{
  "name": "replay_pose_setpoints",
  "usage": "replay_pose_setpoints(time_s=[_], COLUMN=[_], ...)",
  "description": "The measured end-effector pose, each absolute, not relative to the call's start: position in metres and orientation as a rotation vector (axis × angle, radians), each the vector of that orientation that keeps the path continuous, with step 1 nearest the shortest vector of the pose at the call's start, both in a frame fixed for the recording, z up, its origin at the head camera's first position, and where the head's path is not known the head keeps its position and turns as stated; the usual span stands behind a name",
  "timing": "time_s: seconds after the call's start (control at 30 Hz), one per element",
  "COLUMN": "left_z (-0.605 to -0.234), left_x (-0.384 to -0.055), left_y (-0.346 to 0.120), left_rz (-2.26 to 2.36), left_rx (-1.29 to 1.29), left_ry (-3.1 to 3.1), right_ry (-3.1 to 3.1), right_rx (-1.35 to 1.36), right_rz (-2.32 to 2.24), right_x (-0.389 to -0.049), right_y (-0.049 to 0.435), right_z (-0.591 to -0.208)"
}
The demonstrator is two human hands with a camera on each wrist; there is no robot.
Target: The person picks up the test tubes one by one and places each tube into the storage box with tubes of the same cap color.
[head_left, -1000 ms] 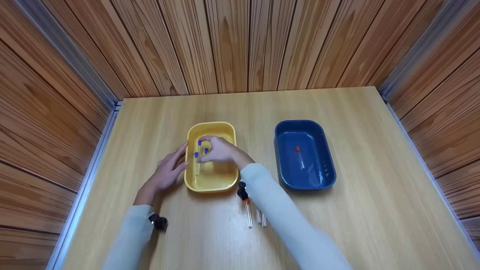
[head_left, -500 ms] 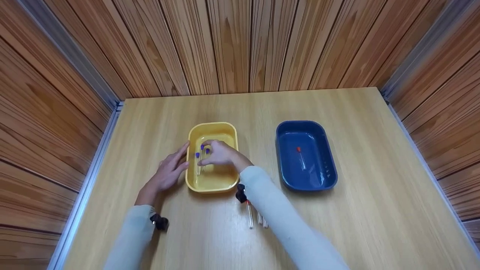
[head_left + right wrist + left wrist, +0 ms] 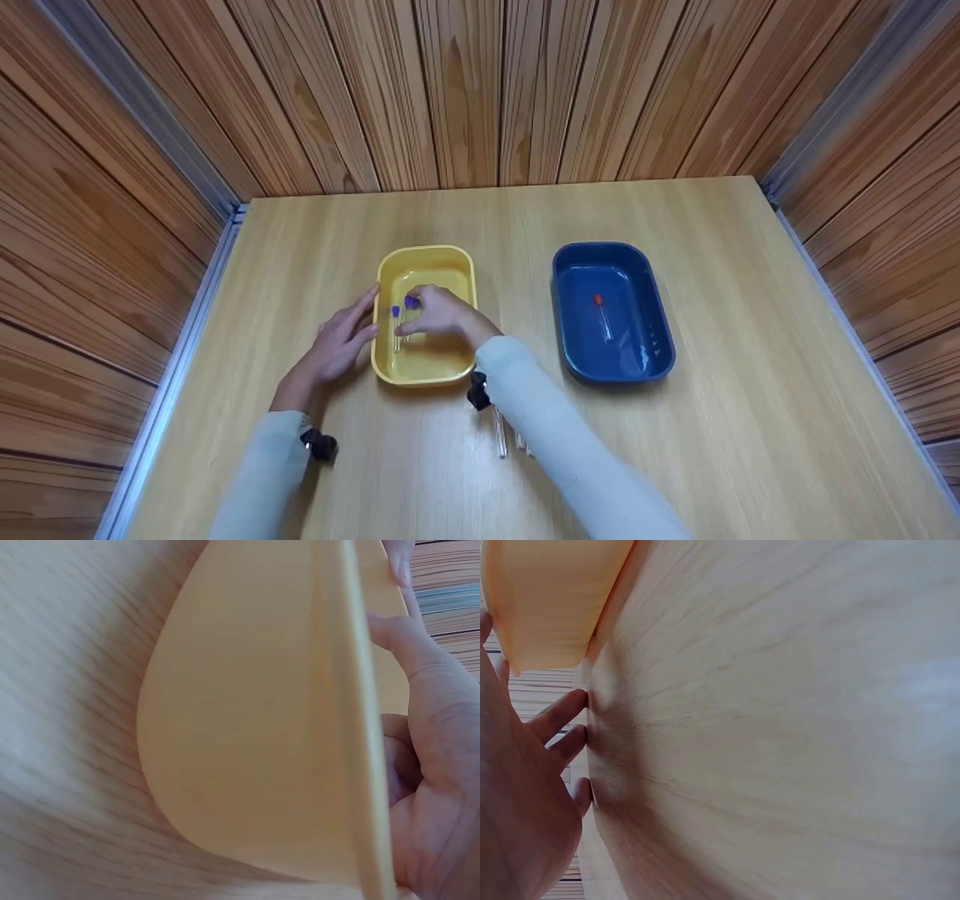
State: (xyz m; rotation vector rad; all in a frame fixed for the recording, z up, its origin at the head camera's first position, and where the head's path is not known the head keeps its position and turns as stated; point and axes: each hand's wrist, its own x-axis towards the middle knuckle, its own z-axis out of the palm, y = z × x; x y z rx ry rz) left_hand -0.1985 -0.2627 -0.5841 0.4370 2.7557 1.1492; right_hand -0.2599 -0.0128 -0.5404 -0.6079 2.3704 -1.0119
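Note:
My right hand (image 3: 444, 309) reaches into a yellow basin (image 3: 386, 367) and pinches a purple-capped test tube (image 3: 408, 301) low over its floor, beside two other purple-capped tubes. One of those tubes (image 3: 396, 330) lies to the left, parallel. In the right wrist view the basin wall (image 3: 247, 720) hides the tubes, and my right hand (image 3: 442, 742) shows behind the rim. My left hand (image 3: 341, 341) rests against the basin's left side with extended fingers. The left wrist view shows the fingertips (image 3: 574, 701) of this hand at the tabletop, near the basin (image 3: 547, 607).
A dark blue basin (image 3: 564, 352) stands to the right, with a red-capped test tube (image 3: 603, 319) in it. Several clear tubes (image 3: 501, 435) lie on the table in front, partly hidden under my right forearm. Wooden panels (image 3: 465, 90) wall the table on the back and sides.
My right hand has lowered the held test tube toward me, bringing its purple cap close to another one. The right forearm now covers more of the front tubes. My left hand stays put.

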Motion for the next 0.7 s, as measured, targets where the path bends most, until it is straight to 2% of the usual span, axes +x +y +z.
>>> replay_pose_setpoints(time_s=[0.27,0.5,0.7], left_z=[-0.5829,-0.5910,-0.5845], left_x=[-0.1985,-0.2007,-0.1996], left_y=[-0.2628,-0.2663,-0.2629], left_rz=[1.125,1.179,1.156], left_rx=[0.407,0.499,0.442], left_ry=[2.731,2.785,2.757], right_ry=[2.381,2.407,2.415], right_rx=[-0.624,-0.618,-0.577], right_rz=[-1.016,-0.994,-0.964], right_x=[-0.2574,-0.2567,-0.2566], right_y=[-0.0153,-0.0160,-0.0173], right_z=[-0.5452,-0.5447,-0.5457])
